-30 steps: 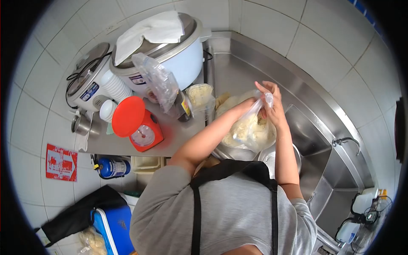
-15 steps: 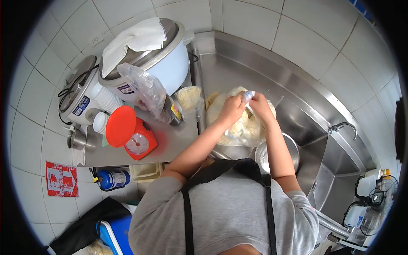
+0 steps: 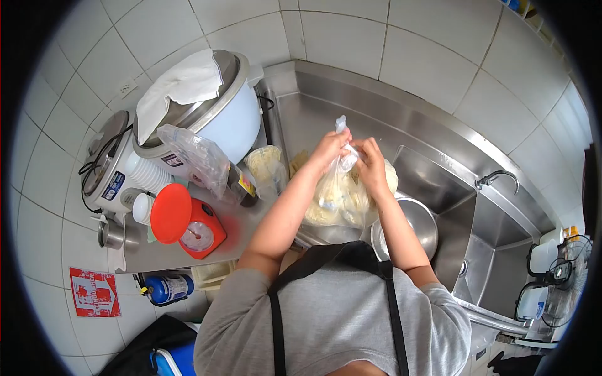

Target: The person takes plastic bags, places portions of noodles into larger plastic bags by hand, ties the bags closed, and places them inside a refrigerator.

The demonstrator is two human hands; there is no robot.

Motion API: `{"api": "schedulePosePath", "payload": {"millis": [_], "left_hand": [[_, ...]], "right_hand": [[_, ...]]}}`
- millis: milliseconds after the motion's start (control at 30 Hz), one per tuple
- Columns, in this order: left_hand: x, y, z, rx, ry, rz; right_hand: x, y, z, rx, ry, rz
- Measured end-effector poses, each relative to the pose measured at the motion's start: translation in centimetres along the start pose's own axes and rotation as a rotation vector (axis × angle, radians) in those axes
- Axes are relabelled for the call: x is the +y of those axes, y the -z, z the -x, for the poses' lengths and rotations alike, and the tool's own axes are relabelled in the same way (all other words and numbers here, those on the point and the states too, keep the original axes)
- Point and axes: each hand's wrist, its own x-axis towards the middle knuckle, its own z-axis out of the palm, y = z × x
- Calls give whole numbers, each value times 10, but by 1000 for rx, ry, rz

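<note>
A clear plastic bag [image 3: 342, 193] with pale, shredded-looking food inside hangs below my hands, over more bags of similar food on the steel counter. My left hand [image 3: 332, 149] is closed on the bag's twisted neck, whose end sticks up above the fingers. Just to its right, my right hand [image 3: 370, 164] pinches the bag's neck from the other side. A metal bowl [image 3: 420, 225] stands beside the bag, partly behind my right forearm. A smaller bag of pale food [image 3: 264, 164] lies to the left.
A red scale [image 3: 204, 235], a dark bottle [image 3: 241, 187], stacked white cups [image 3: 148, 174] and a large rice cooker [image 3: 232, 125] with a cloth [image 3: 182, 86] stand at left. Sink basins [image 3: 426, 182] and a faucet [image 3: 498, 180] are at right. A fire extinguisher [image 3: 168, 288] is at lower left.
The view has shifted. My hands have come together at the bag's neck, which is now gathered and twisted; since half a second ago its end stands higher above my left hand.
</note>
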Motion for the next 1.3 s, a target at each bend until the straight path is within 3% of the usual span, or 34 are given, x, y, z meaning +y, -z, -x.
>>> {"api": "schedulePosePath", "payload": {"millis": [67, 167, 200, 300, 333, 433, 533, 600, 700, 767, 867, 933, 1033, 1100, 1167, 1200, 1267, 1300], "left_hand": [[14, -15, 0, 134, -172, -103], [19, -19, -3, 116, -228, 36], [18, -12, -4, 74, -225, 53], [12, -6, -20, 275, -154, -128], [19, -7, -22, 149, -90, 69], [31, -14, -58, 159, 168, 565], [41, 0, -80, -4, 447, 862], [26, 15, -92, 115, 409, 915], [-26, 53, -95, 375, 345, 887], [-28, 53, -81, 459, 516, 949], [-40, 56, -82, 351, 441, 926], [-44, 51, -59, 282, 142, 351], [-20, 17, 13, 138, -144, -401], [-21, 0, 40, 16, -369, -1026], [-35, -3, 35, 72, -446, -1002], [-42, -2, 32, 103, -487, -990], [-49, 1, 28, 226, -460, -653], [-51, 5, 25, 282, -448, -482]], "right_hand": [[-8, 0, -15, 21, 36, -130], [11, 6, -40, -85, -51, -365], [9, 5, -42, -111, -54, -402], [4, -2, -36, -40, -144, -579], [8, 0, -39, -91, -51, -430], [-2, 19, -51, -168, 79, 102], [-14, 30, -56, -226, 137, 335], [-20, 36, -46, -313, 120, 481], [15, 45, 26, -256, 182, 543], [17, 59, 56, -370, -75, 480], [19, 63, 77, -289, -164, 355], [27, 69, 63, -208, -191, 196], [33, 69, 41, 3, -586, -398], [5, 58, 8, -9, -470, -337], [-30, 42, -21, -255, 17, 240], [-35, 24, -18, -239, 10, 149], [-38, -4, -17, -202, 10, -27], [-31, -10, -13, -130, -146, -140]]}}
